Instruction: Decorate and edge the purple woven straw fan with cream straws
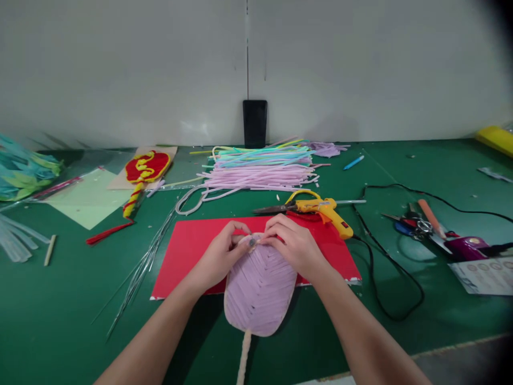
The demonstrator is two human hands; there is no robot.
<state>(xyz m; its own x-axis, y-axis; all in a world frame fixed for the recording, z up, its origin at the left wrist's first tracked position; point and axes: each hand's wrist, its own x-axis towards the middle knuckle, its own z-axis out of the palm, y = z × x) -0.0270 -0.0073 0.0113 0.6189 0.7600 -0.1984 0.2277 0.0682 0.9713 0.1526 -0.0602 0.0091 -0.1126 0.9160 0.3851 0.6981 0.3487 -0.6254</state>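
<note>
A lilac fan with a cream handle is held tilted over a red board, its wide face toward me. My left hand pinches the fan's top edge, thumb on the front. My right hand has its fingers pressed together on the same edge, just to the right. Lilac strips cover the face in a slanting pattern. Between the two hands, at the top, sits a small grey spot I cannot make out. Behind my right hand lies a yellow glue gun beside yellow-handled scissors.
Bundled pastel pipe cleaners lie at the back, before a black phone leaning on the wall. At left are a red and yellow fan and thin wires. A black cable loops at right near keys.
</note>
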